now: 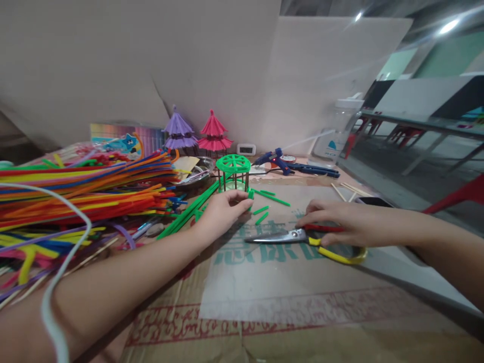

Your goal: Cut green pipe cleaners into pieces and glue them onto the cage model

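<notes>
My left hand (225, 209) is closed in a pinch on a short green pipe cleaner piece (251, 194), right in front of a small round frame (233, 164) with a green spoked top and brown posts. My right hand (335, 219) has its fingers curled over the handles of a pair of scissors (274, 237) with red and yellow grips. The blades are together and point left, low over the sheet. Between my hands lie several cut green pieces (261, 218). Long green pipe cleaners (189, 209) run beside my left forearm.
Bundles of coloured pipe cleaners (86, 184) fill the left side. At the back stand a purple (179, 128) and a pink (215, 132) umbrella-like roof, a small clock (246, 149), a blue glue gun (278, 161) and a clear jug (333, 133). A white cable (56, 292) crosses the near left.
</notes>
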